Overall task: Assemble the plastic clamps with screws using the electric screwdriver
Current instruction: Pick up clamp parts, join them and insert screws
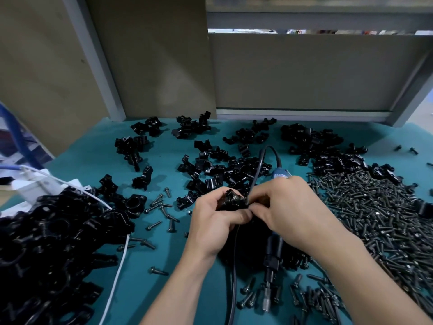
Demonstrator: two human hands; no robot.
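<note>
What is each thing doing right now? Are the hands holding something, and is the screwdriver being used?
Left hand: grips a black plastic clamp.
Black plastic clamp: held above the teal mat, between both hands.
Right hand: fingertips pinch at the clamp's edge; any screw there is hidden.
Blue-and-black electric screwdriver: lying on the mat under the right hand, not gripped.
Dark metal screws: loose heap at the right.

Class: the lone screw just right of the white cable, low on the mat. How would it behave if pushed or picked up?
Pushed, the lone screw would probably roll in a curve, its head being wider than its shank. It looks small and thin: likely light but fiddly to pinch. It seems stiff metal, unlikely to bend.
</note>
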